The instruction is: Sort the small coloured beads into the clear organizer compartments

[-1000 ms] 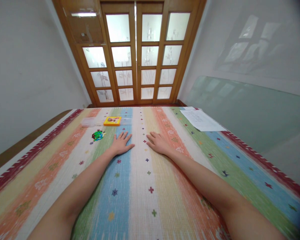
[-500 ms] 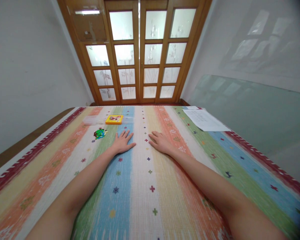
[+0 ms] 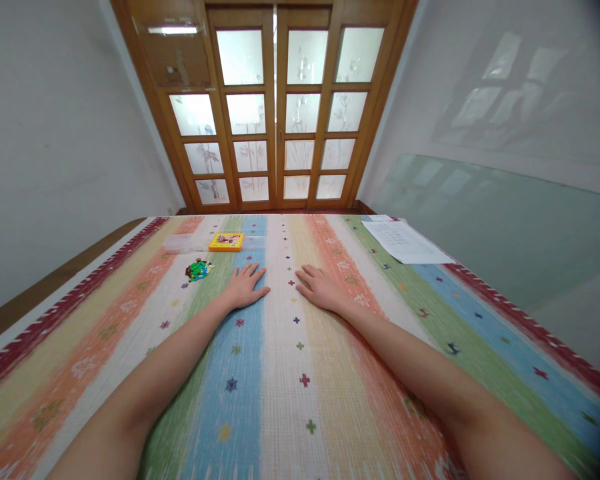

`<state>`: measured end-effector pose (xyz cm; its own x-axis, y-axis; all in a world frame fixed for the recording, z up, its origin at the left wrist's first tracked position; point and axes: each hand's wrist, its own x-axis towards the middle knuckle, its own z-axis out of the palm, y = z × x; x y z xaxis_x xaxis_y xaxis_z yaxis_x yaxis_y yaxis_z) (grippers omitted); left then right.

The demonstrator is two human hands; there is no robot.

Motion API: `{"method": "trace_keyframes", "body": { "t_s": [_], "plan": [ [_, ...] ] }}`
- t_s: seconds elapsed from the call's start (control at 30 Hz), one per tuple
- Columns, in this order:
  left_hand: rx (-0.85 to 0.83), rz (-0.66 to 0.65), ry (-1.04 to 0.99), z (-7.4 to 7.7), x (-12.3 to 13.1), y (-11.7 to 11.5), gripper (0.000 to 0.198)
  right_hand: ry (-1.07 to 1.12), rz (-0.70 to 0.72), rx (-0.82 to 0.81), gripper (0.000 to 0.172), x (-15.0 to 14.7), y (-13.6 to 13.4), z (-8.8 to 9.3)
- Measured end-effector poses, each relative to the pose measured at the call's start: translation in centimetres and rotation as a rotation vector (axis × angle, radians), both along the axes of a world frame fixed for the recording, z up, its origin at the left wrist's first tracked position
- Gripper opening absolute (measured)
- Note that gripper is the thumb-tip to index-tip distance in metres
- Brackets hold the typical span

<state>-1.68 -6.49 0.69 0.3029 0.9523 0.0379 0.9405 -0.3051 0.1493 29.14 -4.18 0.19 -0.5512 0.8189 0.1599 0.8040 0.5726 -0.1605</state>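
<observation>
My left hand (image 3: 245, 287) lies palm down on the striped tablecloth (image 3: 283, 347), fingers spread and holding nothing. Across a narrow strip of cloth, my right hand (image 3: 317, 287) also rests flat, its fingers stretched toward the left. Just left of my left hand sits a small heap of colourful pieces (image 3: 198, 270), mostly green with some blue, red and yellow; their kind is too small to make out. Beyond that hand is a flat yellow box (image 3: 226, 242) with a printed picture. Clear plastic (image 3: 179, 243) shows on both sides of the box.
Sheets of white paper (image 3: 405, 241) with writing lie at the table's far right. A greenish glass panel (image 3: 500, 233) leans along the right wall. Wooden doors with frosted panes (image 3: 250, 113) stand behind the far table edge.
The whole view has shifted very slightly, as from a small head movement. Both hands and the objects stay in place on the cloth.
</observation>
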Motion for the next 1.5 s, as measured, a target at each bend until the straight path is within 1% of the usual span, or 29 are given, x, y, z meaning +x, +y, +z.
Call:
{"method": "trace_keyframes", "body": {
  "t_s": [0.1, 0.2, 0.27, 0.33, 0.4, 0.53, 0.63, 0.7, 0.77, 0.9, 1.03, 1.2, 1.5],
  "plan": [
    [-0.019, -0.040, 0.008, 0.0, 0.4, 0.6, 0.079, -0.038, 0.006, -0.007, 0.057, -0.3, -0.1, 0.5],
    [-0.067, -0.064, 0.022, 0.1, 1.1, 1.5, 0.085, -0.067, 0.023, -0.035, 0.053, -1.0, 0.2, 1.7],
    [-0.081, -0.068, 0.025, 0.0, 1.6, 2.1, 0.087, -0.075, 0.005, -0.047, 0.049, -1.8, 0.6, 2.4],
    [-0.075, -0.063, 0.022, -0.1, 2.0, 2.4, 0.087, -0.074, -0.021, -0.030, 0.050, -2.6, 1.0, 2.6],
    [-0.068, -0.058, 0.018, -0.2, 2.1, 2.6, 0.085, -0.080, -0.031, -0.010, 0.054, -3.3, 1.4, 2.2],
    [-0.068, -0.072, 0.013, -0.2, 2.0, 2.8, 0.087, -0.101, -0.021, -0.015, 0.060, -3.9, 1.9, 0.7],
    [-0.045, -0.067, 0.001, -0.2, 2.3, 3.0, 0.086, -0.079, 0.062, -0.006, 0.064, -3.7, 2.0, 0.2],
    [-0.010, -0.049, -0.010, -0.3, 2.6, 3.2, 0.084, -0.063, 0.121, 0.008, 0.066, -3.4, 2.1, 0.1],
    [0.015, -0.044, -0.018, -0.5, 2.7, 3.3, 0.082, -0.057, 0.142, 0.007, 0.068, -3.2, 2.2, 0.2],
    [0.010, -0.093, -0.021, -0.6, 1.9, 2.9, 0.081, -0.066, 0.140, -0.040, 0.075, -3.2, 2.0, 0.3],
    [-0.015, -0.110, -0.019, -0.3, 1.0, 2.4, 0.088, -0.072, 0.141, -0.073, 0.083, -3.3, 1.8, 0.4],
    [-0.063, -0.129, -0.009, -0.3, 0.8, 2.4, 0.092, -0.074, 0.150, -0.096, 0.092, -3.3, 1.8, 0.2],
    [-0.053, -0.133, -0.002, -0.4, 0.8, 2.3, 0.092, -0.071, 0.157, -0.097, 0.095, -3.3, 2.0, 0.0]
  ]
}}
